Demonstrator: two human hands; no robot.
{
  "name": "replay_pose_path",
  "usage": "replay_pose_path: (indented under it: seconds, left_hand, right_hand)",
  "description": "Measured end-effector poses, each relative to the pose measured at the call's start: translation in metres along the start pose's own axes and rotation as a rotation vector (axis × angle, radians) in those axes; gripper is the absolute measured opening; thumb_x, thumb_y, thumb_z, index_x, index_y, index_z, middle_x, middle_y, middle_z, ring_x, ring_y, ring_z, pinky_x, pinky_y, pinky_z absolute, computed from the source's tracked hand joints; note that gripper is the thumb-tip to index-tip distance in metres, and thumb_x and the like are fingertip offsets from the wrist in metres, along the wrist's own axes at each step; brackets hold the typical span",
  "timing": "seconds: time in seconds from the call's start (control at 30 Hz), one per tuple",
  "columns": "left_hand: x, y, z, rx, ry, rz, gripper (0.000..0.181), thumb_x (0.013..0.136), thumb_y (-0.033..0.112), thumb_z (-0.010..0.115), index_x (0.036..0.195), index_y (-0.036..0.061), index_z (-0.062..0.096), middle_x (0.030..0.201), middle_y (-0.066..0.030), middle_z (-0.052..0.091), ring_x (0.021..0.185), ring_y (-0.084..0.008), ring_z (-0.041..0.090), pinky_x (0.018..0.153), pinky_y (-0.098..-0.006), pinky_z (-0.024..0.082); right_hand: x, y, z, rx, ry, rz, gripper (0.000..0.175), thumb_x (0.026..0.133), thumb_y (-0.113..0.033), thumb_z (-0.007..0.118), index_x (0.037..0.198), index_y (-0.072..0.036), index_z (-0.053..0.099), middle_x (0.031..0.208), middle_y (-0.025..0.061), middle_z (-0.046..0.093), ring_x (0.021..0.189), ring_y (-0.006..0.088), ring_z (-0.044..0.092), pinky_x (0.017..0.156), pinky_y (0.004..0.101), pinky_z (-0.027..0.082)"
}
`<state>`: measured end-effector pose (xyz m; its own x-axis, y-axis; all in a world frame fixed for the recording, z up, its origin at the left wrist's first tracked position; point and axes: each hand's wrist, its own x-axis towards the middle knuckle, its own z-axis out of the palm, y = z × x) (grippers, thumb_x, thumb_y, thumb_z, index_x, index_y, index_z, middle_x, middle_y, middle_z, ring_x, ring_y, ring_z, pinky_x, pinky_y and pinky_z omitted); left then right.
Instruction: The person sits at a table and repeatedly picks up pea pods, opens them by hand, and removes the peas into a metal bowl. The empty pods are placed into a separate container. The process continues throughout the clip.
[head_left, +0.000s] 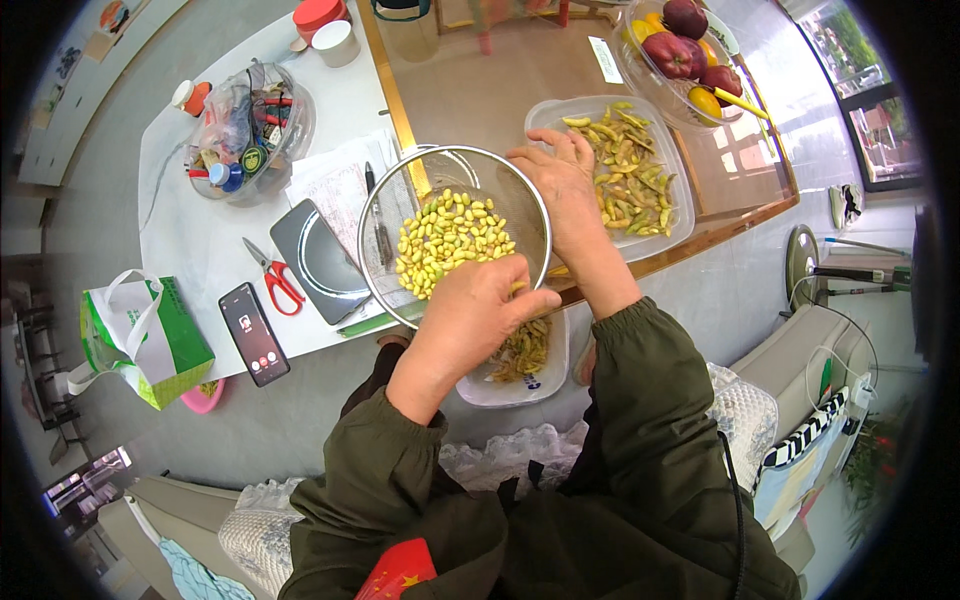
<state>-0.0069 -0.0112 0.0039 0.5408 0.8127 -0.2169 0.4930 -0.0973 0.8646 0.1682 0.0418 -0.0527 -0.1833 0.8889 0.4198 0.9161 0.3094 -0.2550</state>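
A round wire-mesh strainer (379, 187) with shelled yellow-green soybeans (450, 236) in it stands before me, over the edges of two tables. My left hand (484, 307) is above its near rim, thumb and fingers close around a small yellowish-green piece, probably a pod or bean, mostly hidden. My right hand (559, 176) is bent beside the strainer's right rim, fingers over the left edge of a clear plastic tray (679, 232) of bean pods (637, 172); whether it touches anything is unclear. Under my left wrist, a lower plastic container (555, 375) holds empty-looking pods (529, 349).
Left on the white table (180, 247) lie red-handled scissors (281, 285), a phone (255, 334), a dark tablet-like device (319, 259), papers with a pen (370, 180), and a basket of small items (251, 142). A fruit basket (626, 45) stands at the back right.
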Motion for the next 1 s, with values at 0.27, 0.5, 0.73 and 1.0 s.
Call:
replay_pose_path:
  seconds: [0.27,0.5,0.73,1.0]
  left_hand:
    - [-0.005,-0.002,0.006,0.226,-0.034,0.043,0.028,0.086,0.028,0.068,0.090,0.0058,0.051,0.067,-0.0157,0.059,0.068,-0.0379,0.061,0.060,-0.0479,0.044]
    - [0.000,0.005,0.008,0.334,-0.080,0.170,0.022,0.090,0.025,0.062,0.093,0.0060,0.050,0.070,-0.0184,0.062,0.071,-0.0407,0.062,0.062,-0.0516,0.046]
    - [0.013,0.002,0.019,0.057,0.061,0.112,0.022,0.095,0.027,0.058,0.093,0.0048,0.056,0.070,-0.0140,0.061,0.067,-0.0304,0.064,0.058,-0.0441,0.047]
    - [0.026,0.003,-0.004,-0.906,0.318,-0.132,0.008,0.093,0.009,0.063,0.093,0.0006,0.062,0.078,-0.0032,0.064,0.061,-0.0076,0.060,0.047,-0.0176,0.042]
  right_hand:
    - [0.003,0.003,0.008,0.125,0.082,0.107,0.014,0.080,-0.012,0.066,0.094,-0.012,0.070,0.094,0.0035,0.066,0.111,0.0237,0.054,0.110,0.0494,0.023]
    - [0.015,0.006,-0.017,1.073,0.356,0.500,0.017,0.096,-0.008,0.059,0.112,-0.001,0.062,0.105,0.0028,0.068,0.091,0.0069,0.060,0.084,0.0223,0.047]
    - [0.011,-0.015,-0.057,1.333,0.026,0.639,0.022,0.092,-0.013,0.065,0.111,-0.002,0.067,0.096,0.0007,0.070,0.085,0.0053,0.060,0.076,0.0197,0.047]
    - [-0.001,-0.020,-0.069,1.262,-0.213,0.625,0.019,0.091,-0.013,0.067,0.105,-0.001,0.071,0.087,0.0007,0.068,0.078,0.0061,0.060,0.072,0.0221,0.049]
